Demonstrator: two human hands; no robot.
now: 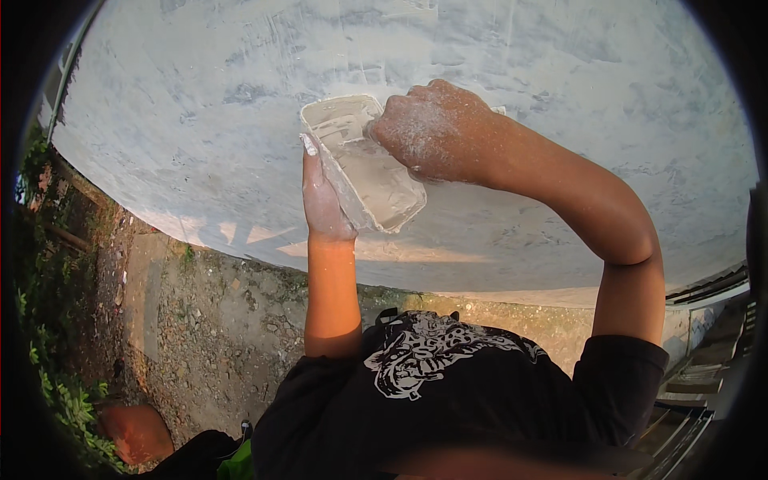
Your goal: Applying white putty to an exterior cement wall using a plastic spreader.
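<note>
My left hand (324, 192) grips the long side of a pale rectangular plastic container (384, 192), thumb along its rim, holding it tilted in front of the wall. Pale paste smears its inside. My right hand (432, 128), dusted white, is closed at the container's upper right, knuckles over it; what it grips is mostly hidden, though a small pale edge shows behind the wrist. Both hands are in front of a large wall (200, 96) coated in patchy white and grey.
Rough concrete ground (208, 336) runs along the wall's foot. Green plants (56, 384) and a reddish rounded object (136, 432) are at the lower left. Dark rails or slats (696, 384) stand at the right.
</note>
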